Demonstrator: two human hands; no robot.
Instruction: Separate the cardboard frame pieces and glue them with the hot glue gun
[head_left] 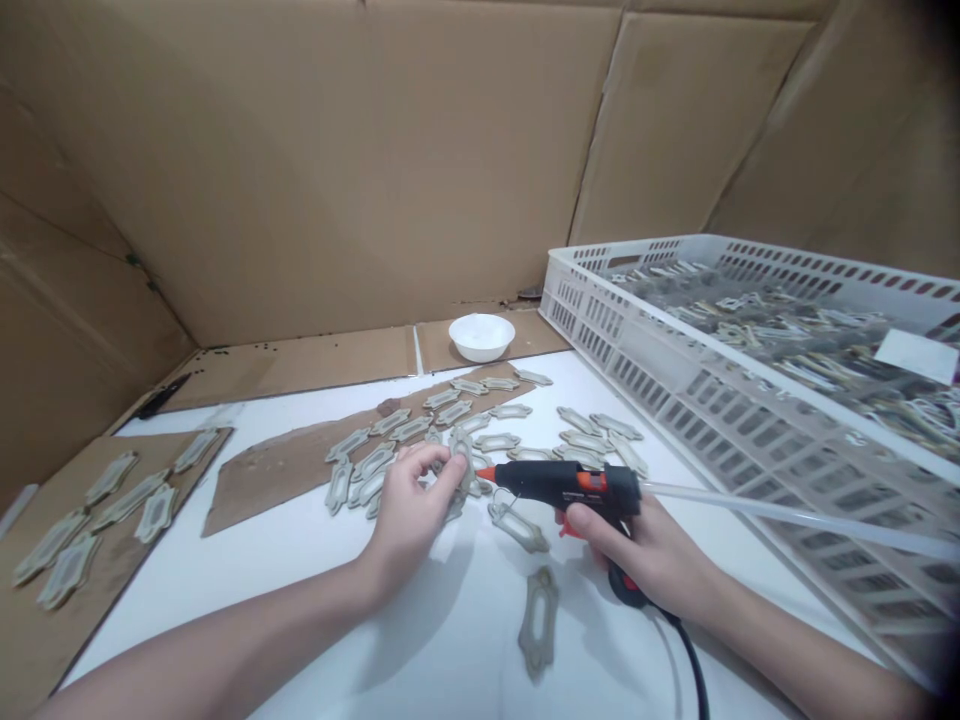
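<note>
My right hand (651, 545) is wrapped round the handle of a black hot glue gun (547, 480) with an orange tip and a red trigger. A long clear glue stick (780, 515) runs out of its back end. Pinched in my left hand (412, 505) is a small greyish frame-shaped plate (462, 455), held up on edge. The gun's tip points left at this plate, touching it or very close. One loose plate (517, 527) lies under the nozzle, and another (538, 622) is nearer to me on the white table. Several more lie behind my left hand.
A white plastic crate (622, 340) holding many similar pieces stands at the right. At the back is a white bowl (481, 338). Brown cardboard (262, 480) lies under some plates; another cardboard sheet (112, 540) at left bears several. Cardboard walls (375, 170) enclose the table. A black cord (690, 660) trails from the gun.
</note>
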